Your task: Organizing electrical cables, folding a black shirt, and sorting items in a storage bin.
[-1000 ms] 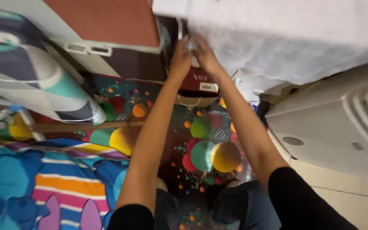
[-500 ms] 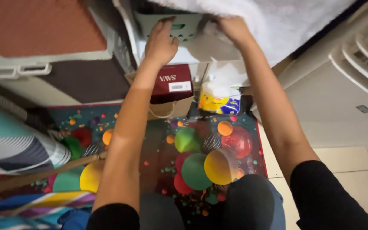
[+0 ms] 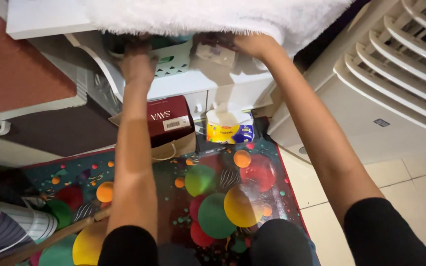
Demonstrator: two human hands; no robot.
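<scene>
A white shelf unit point(image 3: 208, 81) is the landmark here, its open ledge partly hidden under a fluffy white towel point(image 3: 213, 15) that hangs over the top edge. To the right of the shelf unit stands a large white appliance with slatted vents point(image 3: 385, 83). On the floor in front of the shelf unit lies a dark mat printed with coloured circles point(image 3: 213, 197). Against the foot of the shelf unit, on that mat, sits a dark red box point(image 3: 166, 120) resting in a paper bag, and just to its right a yellow and blue tissue pack point(image 3: 229, 129). On the ledge of the shelf unit stands a pale green slotted basket point(image 3: 171, 60). The left hand point(image 3: 136, 61) reaches into the ledge at the basket's left side, fingers hidden under the towel, so its grip cannot be told. The right hand point(image 3: 252, 44) is well apart from it, at the towel's lower edge beside a small pale packet point(image 3: 215, 53); whether it clasps anything cannot be told.
</scene>
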